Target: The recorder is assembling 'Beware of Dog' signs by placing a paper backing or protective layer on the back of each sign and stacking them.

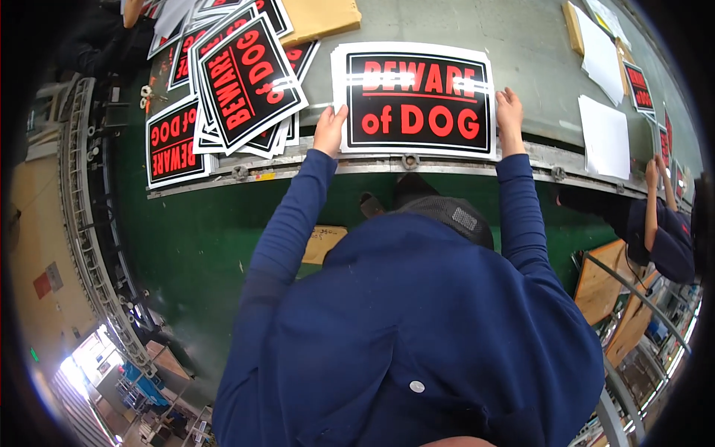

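Note:
A stack of black printed signs (418,100) with white borders and red lettering lies at the table's front edge, its sheets slightly fanned at the upper left. My left hand (328,132) grips the stack's left edge near the lower corner, thumb toward the sheets. At the opposite edge my right hand (510,115) presses in from the side, fingers pointing up along the border. The undersides of both hands are hidden. To the left, a loose heap of the same signs (249,82) lies at mixed angles, some sheets upside down.
A grey worktable (447,22) with a metal front rail (439,165) runs across. Brown cardboard (316,18) lies behind the heap. White sheets (605,138) lie at the right, where another person (663,223) handles similar signs. A brown piece of card (322,244) is on the green floor.

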Available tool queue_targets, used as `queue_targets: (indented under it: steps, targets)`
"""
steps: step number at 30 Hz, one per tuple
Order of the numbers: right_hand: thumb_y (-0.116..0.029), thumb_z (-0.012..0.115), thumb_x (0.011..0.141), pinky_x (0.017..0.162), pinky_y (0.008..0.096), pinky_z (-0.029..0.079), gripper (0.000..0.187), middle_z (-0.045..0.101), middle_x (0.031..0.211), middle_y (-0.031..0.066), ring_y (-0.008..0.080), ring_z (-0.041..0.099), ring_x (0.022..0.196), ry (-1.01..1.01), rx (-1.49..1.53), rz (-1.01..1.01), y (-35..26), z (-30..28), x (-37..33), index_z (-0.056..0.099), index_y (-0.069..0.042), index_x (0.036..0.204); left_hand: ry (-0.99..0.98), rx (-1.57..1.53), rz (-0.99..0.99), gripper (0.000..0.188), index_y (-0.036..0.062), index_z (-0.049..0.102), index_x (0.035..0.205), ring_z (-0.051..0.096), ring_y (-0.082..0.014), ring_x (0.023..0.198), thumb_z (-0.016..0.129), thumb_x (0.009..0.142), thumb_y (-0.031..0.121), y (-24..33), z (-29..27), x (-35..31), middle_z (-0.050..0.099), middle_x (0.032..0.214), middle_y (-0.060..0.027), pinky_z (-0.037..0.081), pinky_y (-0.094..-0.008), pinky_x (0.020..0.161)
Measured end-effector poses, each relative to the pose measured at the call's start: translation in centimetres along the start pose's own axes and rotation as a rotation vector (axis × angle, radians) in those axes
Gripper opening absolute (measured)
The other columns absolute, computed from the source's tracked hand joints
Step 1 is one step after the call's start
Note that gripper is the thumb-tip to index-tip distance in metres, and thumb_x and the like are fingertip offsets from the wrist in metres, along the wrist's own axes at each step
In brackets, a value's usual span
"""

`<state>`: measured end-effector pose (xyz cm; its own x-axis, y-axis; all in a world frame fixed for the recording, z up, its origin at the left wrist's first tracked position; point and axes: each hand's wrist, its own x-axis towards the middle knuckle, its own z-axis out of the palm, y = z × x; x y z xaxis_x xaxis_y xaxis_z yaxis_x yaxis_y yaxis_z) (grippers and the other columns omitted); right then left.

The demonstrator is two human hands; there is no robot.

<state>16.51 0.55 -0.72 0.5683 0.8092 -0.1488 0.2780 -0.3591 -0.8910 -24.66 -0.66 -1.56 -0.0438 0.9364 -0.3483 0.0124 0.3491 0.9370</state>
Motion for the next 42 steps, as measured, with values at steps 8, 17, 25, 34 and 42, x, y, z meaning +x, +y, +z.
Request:
queue_targets:
  steps: [8, 17, 25, 34, 42]
  targets:
    - [-0.025, 0.057, 0.081, 0.093, 0.0411, 0.042, 0.056, 0.057, 0.113, 0.0254, 0.0376, 0.054, 0.108, 0.052, -0.383, -0.005, -3.0, 2.9, -4.4, 0.045, 0.003, 0.127, -0.118, -0.074, -0.040, 0.065, -0.0086, 0.034, 0.130, 0.050, -0.0190, 0.111, 0.063, 0.085, 0.029, 2.4, 1.8, -1.3, 0.051, 0.124, -0.0147, 0.036, -0.0284, 0.096]
    - [-0.030, 0.053, 0.086, 0.097, 0.0410, 0.039, 0.058, 0.044, 0.130, 0.0263, 0.0386, 0.045, 0.118, -0.091, -0.478, -0.026, -4.2, 2.3, -4.8, 0.041, 0.006, 0.129, -0.121, 0.033, -0.079, 0.085, -0.0078, 0.021, 0.136, 0.044, -0.0245, 0.121, 0.073, 0.077, 0.024, 2.1, 0.7, -1.8, 0.043, 0.131, -0.0217, 0.033, -0.0323, 0.100]
    - [-0.011, 0.056, 0.082, 0.090, 0.0393, 0.041, 0.036, 0.052, 0.119, 0.0163, 0.0305, 0.049, 0.109, 0.081, -0.290, -0.332, -10.9, 7.7, -10.1, 0.055, -0.004, 0.118, 0.014, 0.133, 0.166, 0.065, 0.0084, 0.030, 0.136, 0.036, -0.0239, 0.128, 0.066, 0.083, 0.019, 6.3, -11.3, -1.5, 0.041, 0.136, -0.0116, 0.030, -0.0440, 0.101]
    - [0.001, 0.058, 0.076, 0.073, 0.0370, 0.045, 0.039, 0.053, 0.096, 0.0109, 0.0275, 0.052, 0.086, 0.200, -0.891, -0.662, -7.8, 14.8, -14.9, 0.062, -0.013, 0.113, 0.199, 0.062, 0.211, 0.050, -0.0021, 0.038, 0.128, 0.044, -0.0224, 0.119, 0.061, 0.085, 0.007, 6.6, -27.8, 2.6, 0.049, 0.126, -0.0167, 0.037, -0.0335, 0.099]
    - [0.001, 0.056, 0.073, 0.075, 0.0377, 0.045, 0.044, 0.052, 0.102, 0.0087, 0.0272, 0.051, 0.090, 0.204, -0.899, -0.621, -8.3, 15.5, -14.7, 0.056, -0.009, 0.116, 0.176, 0.047, 0.159, 0.049, -0.0027, 0.039, 0.129, 0.044, -0.0254, 0.121, 0.060, 0.085, 0.005, 5.1, -32.3, 4.7, 0.047, 0.128, -0.0188, 0.034, -0.0353, 0.101]
